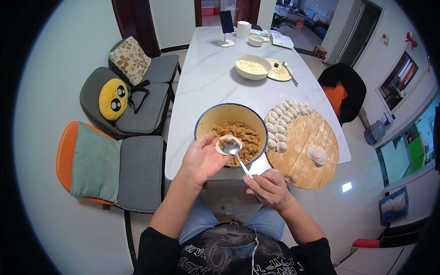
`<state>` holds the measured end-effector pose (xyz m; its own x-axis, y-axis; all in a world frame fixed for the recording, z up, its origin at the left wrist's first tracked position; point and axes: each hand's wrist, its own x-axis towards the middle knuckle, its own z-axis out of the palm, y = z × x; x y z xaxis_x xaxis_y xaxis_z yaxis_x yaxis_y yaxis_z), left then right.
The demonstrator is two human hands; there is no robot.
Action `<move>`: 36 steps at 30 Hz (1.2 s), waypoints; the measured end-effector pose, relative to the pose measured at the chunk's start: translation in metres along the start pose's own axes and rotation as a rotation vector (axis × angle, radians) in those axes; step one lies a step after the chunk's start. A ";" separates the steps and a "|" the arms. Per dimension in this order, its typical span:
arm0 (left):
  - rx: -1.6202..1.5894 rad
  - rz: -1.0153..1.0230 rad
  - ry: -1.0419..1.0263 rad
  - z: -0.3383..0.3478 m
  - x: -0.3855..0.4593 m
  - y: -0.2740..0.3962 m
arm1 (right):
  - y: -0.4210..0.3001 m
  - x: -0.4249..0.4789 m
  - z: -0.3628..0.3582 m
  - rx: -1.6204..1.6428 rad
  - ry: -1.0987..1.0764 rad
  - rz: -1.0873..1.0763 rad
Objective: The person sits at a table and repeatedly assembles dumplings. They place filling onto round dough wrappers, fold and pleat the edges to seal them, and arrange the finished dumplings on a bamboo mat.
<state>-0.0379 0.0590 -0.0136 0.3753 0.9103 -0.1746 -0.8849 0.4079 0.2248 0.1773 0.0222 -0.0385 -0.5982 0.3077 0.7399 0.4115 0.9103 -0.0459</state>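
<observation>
On the fingers of my left hand [202, 160] lies a round dough wrapper [220, 148] with some filling on it. My right hand [270, 189] grips a metal spoon [243, 166] by its handle, and the spoon's bowl rests over the wrapper. Below and behind them stands a blue-rimmed enamel basin [206, 120] holding chopped filling [249, 132]. Right of the basin is a round wooden board [302, 151], dusted with flour. Curved rows of folded dumplings [280, 129] line its left and far edge. A small stack of dough wrappers [317, 155] sits on its right part.
Farther up the marble-patterned table [202, 75] are a white bowl [252, 76] with pale contents and a yellow plate [278, 76] with a spoon [291, 74]. A phone stand [226, 43] and a paper roll [243, 30] stand at the far end. Cushioned chairs [141, 168] line the left side.
</observation>
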 end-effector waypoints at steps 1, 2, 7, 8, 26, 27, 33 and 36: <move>-0.030 -0.027 -0.009 0.001 -0.001 0.001 | 0.001 -0.001 -0.001 -0.001 -0.010 -0.012; -0.058 -0.031 0.005 -0.002 0.000 0.001 | 0.002 -0.002 -0.002 -0.002 -0.019 -0.023; 0.028 0.088 -0.009 -0.008 -0.002 0.001 | 0.010 -0.005 -0.015 0.199 0.143 0.196; 0.052 0.074 0.005 -0.004 -0.003 0.001 | 0.009 -0.006 -0.015 0.317 0.248 0.350; 0.182 0.143 0.042 0.002 -0.002 -0.022 | 0.004 0.018 -0.013 0.832 0.471 0.955; 0.197 0.138 0.048 0.002 -0.001 -0.023 | 0.003 0.019 -0.011 0.834 0.434 0.950; 0.266 0.327 0.119 -0.003 -0.005 -0.017 | 0.015 0.018 -0.006 0.691 0.435 0.909; 0.255 0.402 0.100 -0.009 -0.010 -0.007 | 0.026 0.011 0.001 0.549 0.200 0.803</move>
<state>-0.0381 0.0464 -0.0217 -0.0225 0.9932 -0.1144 -0.8540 0.0404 0.5186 0.1804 0.0496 -0.0324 -0.1333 0.8829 0.4502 0.2380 0.4695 -0.8502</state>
